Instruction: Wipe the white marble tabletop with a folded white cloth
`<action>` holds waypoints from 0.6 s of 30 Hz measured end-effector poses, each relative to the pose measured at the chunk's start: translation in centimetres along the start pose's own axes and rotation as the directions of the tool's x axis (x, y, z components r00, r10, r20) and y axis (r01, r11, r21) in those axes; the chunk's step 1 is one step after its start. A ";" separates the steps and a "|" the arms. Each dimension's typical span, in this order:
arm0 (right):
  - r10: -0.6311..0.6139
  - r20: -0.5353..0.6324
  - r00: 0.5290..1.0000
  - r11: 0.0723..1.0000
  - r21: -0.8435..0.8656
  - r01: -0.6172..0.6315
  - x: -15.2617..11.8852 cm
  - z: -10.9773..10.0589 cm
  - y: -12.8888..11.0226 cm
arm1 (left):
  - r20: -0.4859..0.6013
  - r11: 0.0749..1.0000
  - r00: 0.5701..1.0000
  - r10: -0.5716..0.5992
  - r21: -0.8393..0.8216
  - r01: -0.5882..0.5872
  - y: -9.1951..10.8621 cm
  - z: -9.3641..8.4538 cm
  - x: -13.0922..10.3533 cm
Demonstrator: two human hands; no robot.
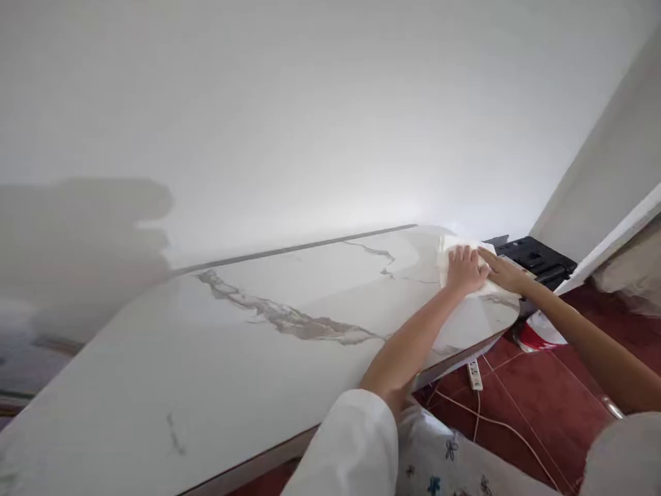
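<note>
A white cloth [445, 256] lies spread on the right end of a white marble-patterned table [289, 372] with grey-brown veins. My left hand [465, 270] presses flat on the cloth, its fingers apart and pointing toward the wall. Just right of it, my right hand [503, 271] reaches in from the side, fingers stretched out over the cloth's right part, its fingertips close to my left hand. Both palms face down, and neither hand has its fingers wrapped round the cloth.
A pale wall [310, 124] runs along the table's far edge. Beyond the right end sits a black case [542, 258]. A power strip [474, 375] with a cable and a red-and-white item [540, 334] are on the red tiled floor [537, 393].
</note>
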State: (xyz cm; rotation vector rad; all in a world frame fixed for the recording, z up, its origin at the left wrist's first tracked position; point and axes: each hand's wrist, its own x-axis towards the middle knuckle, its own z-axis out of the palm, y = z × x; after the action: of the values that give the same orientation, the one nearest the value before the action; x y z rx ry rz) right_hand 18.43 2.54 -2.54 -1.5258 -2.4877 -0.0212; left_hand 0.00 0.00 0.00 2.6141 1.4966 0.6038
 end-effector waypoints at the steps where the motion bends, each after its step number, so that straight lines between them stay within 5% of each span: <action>1: 0.000 -0.016 1.000 1.000 -0.008 0.000 -0.7 -0.1 -0.2 | -0.006 1.000 1.000 0.003 0.000 -0.003 0.4 0.0 -0.5; 11: -0.032 -0.093 0.995 0.987 -0.161 0.017 -5.1 -0.6 -4.7 | 0.028 0.999 0.999 0.017 -0.034 -0.016 2.0 -1.0 -5.6; 18: -0.037 -0.083 0.996 0.979 -0.205 0.020 -6.2 -0.7 -12.7 | 0.117 0.999 0.993 0.005 -0.040 0.000 -0.6 -4.1 -11.3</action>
State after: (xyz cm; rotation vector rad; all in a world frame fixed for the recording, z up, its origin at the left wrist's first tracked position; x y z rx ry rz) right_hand 10.02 -8.84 -1.76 -1.5284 -2.5030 -0.3495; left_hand -7.09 -9.75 0.23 2.5734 1.4325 0.4660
